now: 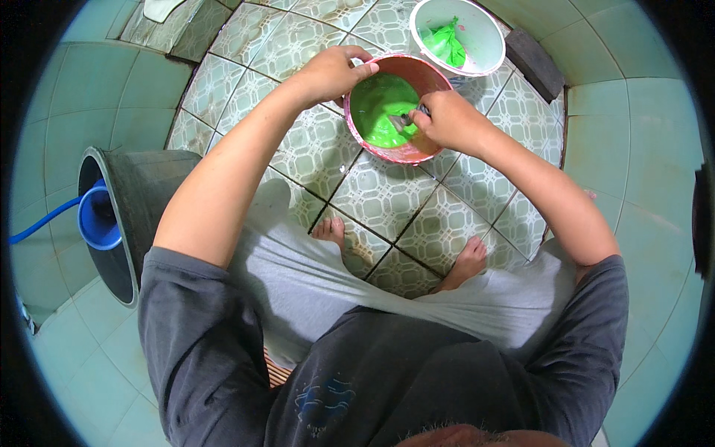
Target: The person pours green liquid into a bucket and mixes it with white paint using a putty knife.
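Observation:
Between my feet and a white bucket stands a pink-red bucket (436, 77) with a stained rim. Bright green liquid (376, 97) lies inside it, smoother and lighter near the tool. My left hand (337, 74) closes on the bucket's left rim, thumb over the edge and the other fingers partly hidden outside. My right hand (450, 121) is wrapped round a short tool with a flat grey metal blade (398, 122), which looks like a scraper. Its blade points left and touches the green liquid; most of the handle is hidden in my fist.
Just beyond, the white bucket (488, 45) holds a crumpled green plastic bag (448, 46). A dark block (535, 63) lies along the right wall. To my left a large dark tub (153, 175) contains a blue dipper (103, 235). Patterned tiles (387, 201) cover the floor; tiled walls flank me.

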`<move>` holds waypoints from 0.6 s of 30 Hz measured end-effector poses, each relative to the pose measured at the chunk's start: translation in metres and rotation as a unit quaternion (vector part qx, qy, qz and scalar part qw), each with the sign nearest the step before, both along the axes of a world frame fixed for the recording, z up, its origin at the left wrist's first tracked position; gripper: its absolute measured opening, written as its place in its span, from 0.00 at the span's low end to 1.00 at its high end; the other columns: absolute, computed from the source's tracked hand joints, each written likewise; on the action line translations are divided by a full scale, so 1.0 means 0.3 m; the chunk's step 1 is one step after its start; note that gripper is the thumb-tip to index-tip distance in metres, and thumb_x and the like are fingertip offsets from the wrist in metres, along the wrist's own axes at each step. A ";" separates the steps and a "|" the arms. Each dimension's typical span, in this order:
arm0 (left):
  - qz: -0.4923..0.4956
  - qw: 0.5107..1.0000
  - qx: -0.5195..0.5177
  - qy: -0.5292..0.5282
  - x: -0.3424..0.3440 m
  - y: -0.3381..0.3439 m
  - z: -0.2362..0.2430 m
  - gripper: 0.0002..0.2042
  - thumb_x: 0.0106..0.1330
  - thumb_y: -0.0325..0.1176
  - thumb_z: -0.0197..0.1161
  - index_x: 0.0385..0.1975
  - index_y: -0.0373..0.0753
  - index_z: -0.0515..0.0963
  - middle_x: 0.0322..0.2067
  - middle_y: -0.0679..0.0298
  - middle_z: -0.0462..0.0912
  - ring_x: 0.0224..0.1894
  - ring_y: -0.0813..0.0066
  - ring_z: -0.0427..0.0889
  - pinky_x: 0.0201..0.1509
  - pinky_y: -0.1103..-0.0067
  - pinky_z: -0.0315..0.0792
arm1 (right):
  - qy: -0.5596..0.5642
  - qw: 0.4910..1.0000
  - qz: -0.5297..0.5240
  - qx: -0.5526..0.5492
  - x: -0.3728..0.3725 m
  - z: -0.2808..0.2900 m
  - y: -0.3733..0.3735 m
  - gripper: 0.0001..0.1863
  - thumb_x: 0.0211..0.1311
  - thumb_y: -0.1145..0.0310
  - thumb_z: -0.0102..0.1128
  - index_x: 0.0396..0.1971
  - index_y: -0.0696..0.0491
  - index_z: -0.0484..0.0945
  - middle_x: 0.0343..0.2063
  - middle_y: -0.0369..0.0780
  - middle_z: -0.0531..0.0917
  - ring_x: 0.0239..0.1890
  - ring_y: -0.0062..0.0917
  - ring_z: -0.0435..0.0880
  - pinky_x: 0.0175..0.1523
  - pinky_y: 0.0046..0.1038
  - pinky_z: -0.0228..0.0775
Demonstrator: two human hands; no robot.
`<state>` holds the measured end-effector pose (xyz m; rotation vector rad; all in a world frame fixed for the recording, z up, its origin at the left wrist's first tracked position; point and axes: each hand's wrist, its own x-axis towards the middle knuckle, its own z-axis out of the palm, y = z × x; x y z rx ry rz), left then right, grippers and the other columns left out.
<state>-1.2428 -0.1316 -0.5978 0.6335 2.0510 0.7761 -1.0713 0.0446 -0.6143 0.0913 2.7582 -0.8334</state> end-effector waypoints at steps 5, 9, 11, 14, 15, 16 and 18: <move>-0.040 0.997 0.017 0.068 0.000 -0.004 0.062 0.21 0.71 0.46 0.64 0.56 0.38 0.79 0.34 0.59 0.81 0.31 0.72 0.85 0.34 0.73 0.84 | 0.099 0.995 -0.005 -0.027 0.016 -0.027 -0.016 0.17 0.67 0.61 0.59 0.34 0.63 0.82 0.30 0.57 0.84 0.36 0.53 0.85 0.46 0.47 0.76; -0.050 0.995 0.026 0.088 0.015 0.006 0.072 0.22 0.70 0.47 0.65 0.56 0.37 0.78 0.32 0.59 0.81 0.31 0.72 0.85 0.32 0.75 0.84 | 0.030 0.997 0.071 0.005 0.037 -0.007 -0.012 0.17 0.67 0.60 0.58 0.30 0.61 0.82 0.29 0.56 0.84 0.36 0.52 0.85 0.44 0.48 0.77; -0.046 0.995 0.026 0.081 0.018 0.009 0.071 0.22 0.70 0.47 0.66 0.55 0.37 0.78 0.32 0.59 0.81 0.30 0.73 0.85 0.31 0.75 0.83 | 0.036 0.996 0.060 0.052 0.055 0.004 -0.004 0.16 0.67 0.61 0.58 0.31 0.61 0.81 0.30 0.55 0.84 0.34 0.50 0.85 0.42 0.47 0.78; -0.048 0.996 0.025 0.077 0.020 0.011 0.069 0.22 0.69 0.47 0.66 0.55 0.36 0.78 0.31 0.59 0.81 0.30 0.73 0.85 0.30 0.75 0.84 | 0.082 0.990 0.041 0.103 0.059 0.003 -0.002 0.15 0.68 0.62 0.58 0.33 0.61 0.80 0.31 0.53 0.84 0.34 0.49 0.85 0.41 0.46 0.78; -0.051 0.995 0.024 0.076 0.020 0.013 0.068 0.23 0.69 0.47 0.66 0.55 0.36 0.78 0.31 0.59 0.81 0.30 0.73 0.85 0.30 0.75 0.84 | 0.111 0.987 0.038 0.107 0.054 -0.003 -0.007 0.15 0.68 0.62 0.58 0.34 0.61 0.80 0.31 0.53 0.84 0.34 0.48 0.85 0.41 0.45 0.78; -0.054 0.995 0.025 0.077 0.020 0.015 0.067 0.23 0.69 0.47 0.66 0.55 0.36 0.78 0.31 0.59 0.81 0.30 0.72 0.85 0.30 0.75 0.84 | 0.125 0.985 0.032 0.116 0.051 -0.009 -0.010 0.14 0.68 0.63 0.58 0.34 0.61 0.80 0.32 0.53 0.84 0.34 0.48 0.85 0.41 0.45 0.79; -0.058 0.995 0.024 0.076 0.022 0.021 0.065 0.23 0.69 0.47 0.67 0.55 0.36 0.78 0.31 0.59 0.81 0.30 0.72 0.85 0.31 0.74 0.85 | 0.148 0.983 0.039 0.104 0.046 -0.022 -0.024 0.13 0.68 0.63 0.58 0.35 0.60 0.78 0.31 0.52 0.83 0.33 0.48 0.85 0.39 0.45 0.78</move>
